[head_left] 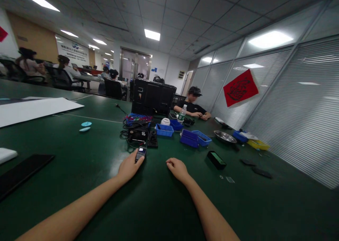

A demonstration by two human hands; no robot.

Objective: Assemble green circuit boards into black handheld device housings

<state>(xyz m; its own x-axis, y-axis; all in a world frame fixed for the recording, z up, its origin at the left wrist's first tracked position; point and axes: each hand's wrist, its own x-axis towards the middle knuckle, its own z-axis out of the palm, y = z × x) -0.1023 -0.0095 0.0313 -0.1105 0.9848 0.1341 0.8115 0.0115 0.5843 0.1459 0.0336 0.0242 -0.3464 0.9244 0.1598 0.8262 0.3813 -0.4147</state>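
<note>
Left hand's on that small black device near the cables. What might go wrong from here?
1. The small black device lies right by the tangled cables; pulling it with the left hand might snag them.
2. The right hand, loosely curled on the green table, holds nothing, so nothing steadies the black unit behind.

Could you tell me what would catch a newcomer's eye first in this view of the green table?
The two bare forearms reach in from the bottom, the left hand touching a small dark device and the right hand resting curled on the green table. Just beyond lie blue bins and a big black case. On the blinds at right hangs a red paper square.
</note>
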